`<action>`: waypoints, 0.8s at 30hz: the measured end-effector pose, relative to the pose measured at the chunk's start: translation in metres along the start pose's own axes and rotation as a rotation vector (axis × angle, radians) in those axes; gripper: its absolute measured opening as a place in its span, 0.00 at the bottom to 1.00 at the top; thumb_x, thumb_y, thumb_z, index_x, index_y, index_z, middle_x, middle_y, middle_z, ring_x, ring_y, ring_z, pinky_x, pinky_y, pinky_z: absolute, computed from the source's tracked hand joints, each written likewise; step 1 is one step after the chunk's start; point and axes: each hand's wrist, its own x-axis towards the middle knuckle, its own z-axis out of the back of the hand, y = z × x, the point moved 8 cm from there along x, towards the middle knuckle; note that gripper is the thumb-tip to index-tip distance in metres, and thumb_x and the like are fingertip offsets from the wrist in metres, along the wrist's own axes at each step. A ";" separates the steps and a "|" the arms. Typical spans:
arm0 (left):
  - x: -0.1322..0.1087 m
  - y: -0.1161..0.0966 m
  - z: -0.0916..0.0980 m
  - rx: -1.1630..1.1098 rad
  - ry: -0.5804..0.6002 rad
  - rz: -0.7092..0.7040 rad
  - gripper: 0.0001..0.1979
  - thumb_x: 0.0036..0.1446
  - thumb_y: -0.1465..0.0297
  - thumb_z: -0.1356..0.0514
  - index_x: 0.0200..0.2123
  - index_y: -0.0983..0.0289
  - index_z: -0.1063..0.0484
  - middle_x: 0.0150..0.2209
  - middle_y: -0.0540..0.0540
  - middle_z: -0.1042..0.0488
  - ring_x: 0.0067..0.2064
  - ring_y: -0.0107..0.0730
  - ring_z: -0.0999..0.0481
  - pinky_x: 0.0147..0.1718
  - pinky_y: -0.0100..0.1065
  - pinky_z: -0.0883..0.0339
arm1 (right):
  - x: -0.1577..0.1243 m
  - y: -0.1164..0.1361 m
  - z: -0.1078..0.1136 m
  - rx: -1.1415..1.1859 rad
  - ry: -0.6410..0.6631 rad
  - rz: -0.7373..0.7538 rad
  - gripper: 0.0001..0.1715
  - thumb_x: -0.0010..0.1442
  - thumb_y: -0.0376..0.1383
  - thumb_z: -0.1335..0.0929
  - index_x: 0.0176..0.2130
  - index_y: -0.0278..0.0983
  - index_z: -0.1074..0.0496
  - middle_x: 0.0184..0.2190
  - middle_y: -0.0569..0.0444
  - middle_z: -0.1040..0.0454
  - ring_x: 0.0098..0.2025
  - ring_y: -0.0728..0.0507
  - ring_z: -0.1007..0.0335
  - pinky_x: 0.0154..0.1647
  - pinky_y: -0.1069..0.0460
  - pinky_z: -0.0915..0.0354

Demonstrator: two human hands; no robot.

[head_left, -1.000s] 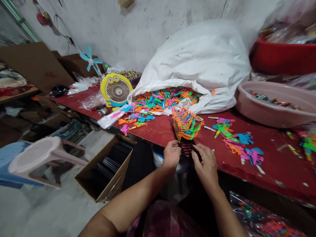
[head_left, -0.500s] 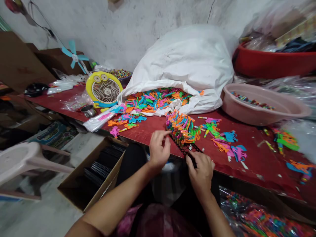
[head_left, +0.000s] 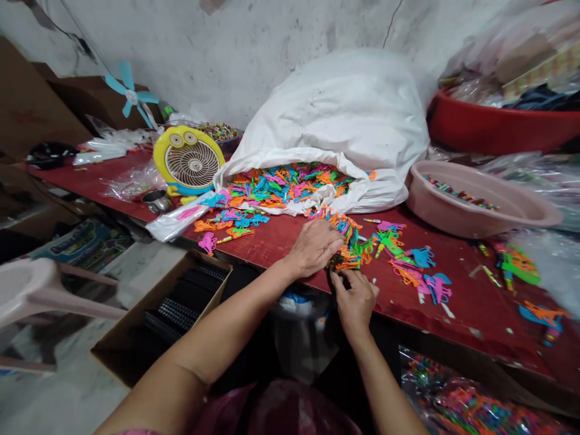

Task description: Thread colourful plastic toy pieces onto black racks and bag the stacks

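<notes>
A dense row of small plastic pieces (head_left: 356, 244) in orange, pink, blue and green stands at the table's front edge. My left hand (head_left: 315, 246) lies palm down over the row's left side, fingers stretched across it. My right hand (head_left: 356, 296) is closed at the row's near end, thumb and curled fingers on the dark edge of a black lattice tray (head_left: 334, 266). Both hands cover most of that tray. Loose pieces of the same kind (head_left: 394, 244), some with striped sticks, lie just right of the row.
Behind, a white sack (head_left: 348, 115) spills similar pieces onto the red table (head_left: 281, 238). A pink basin (head_left: 480, 214) stands right; a yellow fan (head_left: 188, 160) stands left. Below left, a cardboard box (head_left: 122, 344) holds black trays beside a plastic stool (head_left: 31, 290).
My left hand has moved right and up from beside the row to lie over it. My right hand has shifted slightly left, and the tray's bare near end is now mostly covered.
</notes>
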 end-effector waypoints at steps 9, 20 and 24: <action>-0.003 0.006 0.000 0.026 0.006 0.037 0.18 0.70 0.64 0.55 0.47 0.61 0.27 0.47 0.56 0.27 0.52 0.38 0.32 0.54 0.41 0.45 | -0.004 -0.010 -0.001 0.195 -0.031 -0.020 0.17 0.62 0.47 0.33 0.35 0.38 0.22 0.31 0.51 0.22 0.36 0.42 0.29 0.41 0.48 0.40; -0.004 0.001 -0.004 0.142 0.020 0.061 0.20 0.70 0.62 0.56 0.44 0.62 0.26 0.45 0.58 0.27 0.50 0.39 0.32 0.52 0.41 0.43 | -0.001 -0.013 -0.001 0.282 -0.014 -0.011 0.15 0.61 0.45 0.31 0.35 0.37 0.23 0.32 0.51 0.23 0.35 0.43 0.29 0.41 0.48 0.35; -0.001 0.003 -0.006 0.151 0.027 0.073 0.20 0.70 0.62 0.56 0.44 0.61 0.26 0.44 0.58 0.27 0.50 0.40 0.32 0.52 0.41 0.43 | -0.002 -0.020 0.000 0.370 -0.043 -0.097 0.15 0.59 0.46 0.30 0.35 0.37 0.22 0.31 0.51 0.23 0.34 0.43 0.28 0.39 0.49 0.34</action>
